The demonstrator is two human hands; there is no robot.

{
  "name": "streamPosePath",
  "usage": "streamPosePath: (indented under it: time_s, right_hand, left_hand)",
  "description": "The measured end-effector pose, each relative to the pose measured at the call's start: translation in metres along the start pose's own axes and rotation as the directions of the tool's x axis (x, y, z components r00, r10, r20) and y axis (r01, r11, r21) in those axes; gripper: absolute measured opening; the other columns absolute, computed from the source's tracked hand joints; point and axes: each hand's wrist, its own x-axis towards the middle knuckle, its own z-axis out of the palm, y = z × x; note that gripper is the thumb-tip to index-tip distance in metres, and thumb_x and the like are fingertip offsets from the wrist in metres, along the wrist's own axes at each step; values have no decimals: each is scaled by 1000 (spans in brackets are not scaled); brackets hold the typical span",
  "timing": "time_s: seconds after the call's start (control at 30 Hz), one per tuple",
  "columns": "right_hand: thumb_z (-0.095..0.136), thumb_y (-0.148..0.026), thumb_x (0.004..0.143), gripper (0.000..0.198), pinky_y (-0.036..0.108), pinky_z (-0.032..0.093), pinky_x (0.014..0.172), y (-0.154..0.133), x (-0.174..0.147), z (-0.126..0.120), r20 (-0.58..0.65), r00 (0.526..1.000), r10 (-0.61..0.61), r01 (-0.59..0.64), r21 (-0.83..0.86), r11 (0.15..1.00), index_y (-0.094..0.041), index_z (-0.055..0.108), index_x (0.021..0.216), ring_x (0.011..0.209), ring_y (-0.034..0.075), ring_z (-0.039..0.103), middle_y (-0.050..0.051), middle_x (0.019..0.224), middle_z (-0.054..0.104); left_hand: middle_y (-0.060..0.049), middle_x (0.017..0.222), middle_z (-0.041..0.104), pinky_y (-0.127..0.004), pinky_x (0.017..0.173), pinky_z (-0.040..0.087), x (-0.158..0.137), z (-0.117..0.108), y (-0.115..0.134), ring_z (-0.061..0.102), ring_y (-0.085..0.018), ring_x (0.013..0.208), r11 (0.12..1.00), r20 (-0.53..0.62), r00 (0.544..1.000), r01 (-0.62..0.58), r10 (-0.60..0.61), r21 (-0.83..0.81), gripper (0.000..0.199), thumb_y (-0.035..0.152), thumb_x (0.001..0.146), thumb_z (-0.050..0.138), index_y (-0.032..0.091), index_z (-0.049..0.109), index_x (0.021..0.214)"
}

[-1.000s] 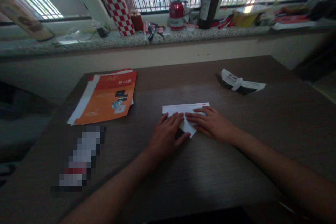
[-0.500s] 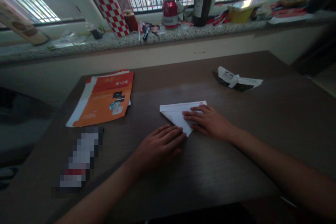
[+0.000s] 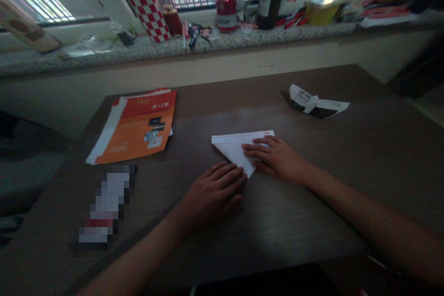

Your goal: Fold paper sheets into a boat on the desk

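Note:
A white sheet of paper (image 3: 236, 141), folded into a triangle with its point toward me, lies flat on the brown table (image 3: 277, 236). A narrow folded strip runs along its far edge, and faint print shows on it. My left hand (image 3: 217, 189) rests palm down by the near point, its fingertips touching the paper's lower left edge. Stretched flat over the right part of the paper are the fingers of my right hand (image 3: 275, 157). That hand hides the triangle's right side.
A folded printed paper piece (image 3: 317, 103) sits at the back right. Orange booklets (image 3: 138, 132) lie at the left, with a blurred-out dark-edged object (image 3: 107, 206) nearer me. On the granite windowsill (image 3: 145, 53) stand a red can (image 3: 226, 9), a dark cup (image 3: 269, 4) and a yellow container (image 3: 321, 13).
The whole view has shifted slightly, so things sit a little higher in the picture. Both hands keep nearly the same place on the paper.

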Motion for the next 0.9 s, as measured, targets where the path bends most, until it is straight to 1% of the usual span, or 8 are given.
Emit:
streamPosePath:
  time_s: [0.1, 0.3, 0.47, 0.6, 0.73, 0.9]
  right_hand:
    - [53, -33, 109, 39, 61, 38, 117, -1, 0, -2, 2, 1000, 2, -2, 7, 1000, -27, 59, 147, 140, 32, 52, 1, 159, 55]
    - [53, -34, 109, 40, 60, 38, 118, -1, 0, -1, 7, 1000, 6, -6, 19, 1000, -27, 59, 147, 142, 32, 51, 1, 159, 55]
    - [53, -34, 108, 40, 61, 38, 118, 0, 0, -1, 0, 1000, 4, -4, 23, 1000, -28, 59, 148, 141, 32, 52, 2, 158, 57]
    - [53, -34, 108, 40, 61, 38, 117, 0, 0, -2, 0, 1000, 5, -5, 31, 999, -29, 60, 148, 141, 32, 52, 3, 157, 57]
    - [53, -35, 108, 40, 62, 38, 117, 0, 1, -3, 1, 1000, 13, -13, 44, 999, -29, 60, 147, 141, 32, 52, 3, 157, 57]
    - [54, -35, 108, 40, 62, 36, 120, -1, 1, -3, 5, 1000, 25, -25, 43, 999, -29, 60, 147, 141, 31, 53, 2, 157, 57]
  left_hand:
    - [-9, 155, 58, -48, 122, 41, -1, 2, 0, 50, -28, 146, 1000, 3, 1000, 2, -2, -16, 47, 39, 109, 55, 18, 54, 150]
    - [-9, 156, 56, -51, 122, 41, -1, 2, 0, 48, -28, 148, 999, 1, 1000, 8, -8, -49, 44, 39, 109, 53, 24, 55, 151]
    - [-9, 156, 57, -50, 121, 42, -2, 2, 2, 48, -28, 148, 998, 14, 1000, 4, -4, -65, 45, 38, 110, 52, 22, 54, 152]
    - [-8, 159, 54, -48, 120, 43, -3, 1, 4, 46, -27, 150, 992, 36, 999, 35, -31, -122, 48, 38, 109, 53, 23, 51, 154]
    - [-9, 161, 52, -50, 119, 43, -3, 0, 4, 46, -27, 149, 982, 41, 998, 48, -42, -180, 48, 40, 109, 52, 23, 50, 154]
    - [-8, 157, 56, -51, 118, 45, -2, 1, 2, 48, -28, 147, 977, 37, 998, 66, -60, -201, 44, 40, 109, 52, 25, 54, 151]
